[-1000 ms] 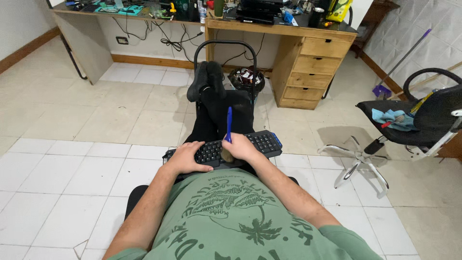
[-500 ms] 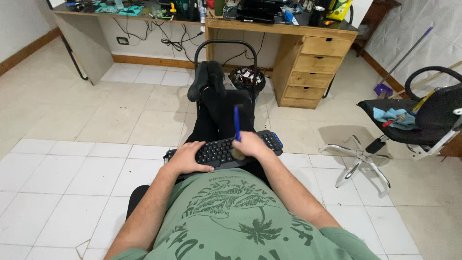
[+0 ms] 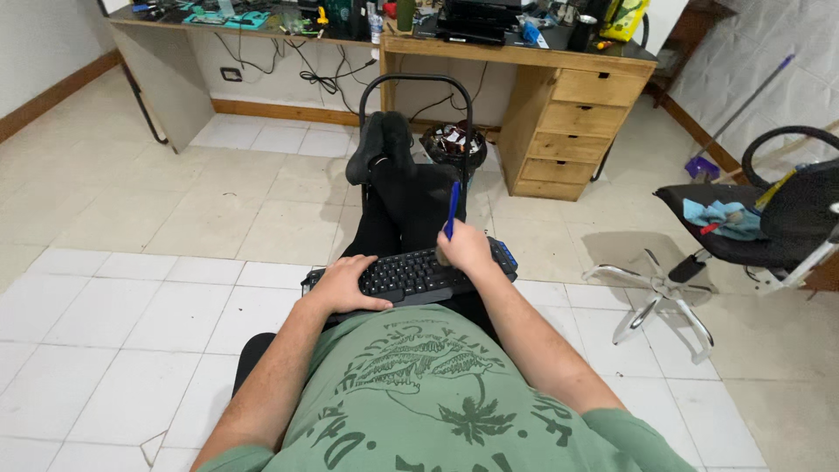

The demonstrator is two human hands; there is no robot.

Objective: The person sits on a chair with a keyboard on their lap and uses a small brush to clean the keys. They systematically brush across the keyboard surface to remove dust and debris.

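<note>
A black keyboard (image 3: 404, 276) lies across my lap. My left hand (image 3: 343, 284) rests flat on its left end and holds it steady. My right hand (image 3: 464, 249) is closed around a brush with a blue handle (image 3: 451, 210), the handle standing upright and the bristle end down on the right part of the keyboard. My legs in black trousers stretch forward, with my feet up on a black chair frame (image 3: 419, 83).
A wooden desk with drawers (image 3: 568, 122) stands ahead, cluttered on top, with cables hanging beside it. A small bin (image 3: 453, 144) sits under the desk. An office chair (image 3: 769, 223) with a blue cloth stands at right. Tiled floor lies all around.
My right hand has carried the brush rightward along the keyboard, from its middle toward its right end. My left hand has stayed on the left end.
</note>
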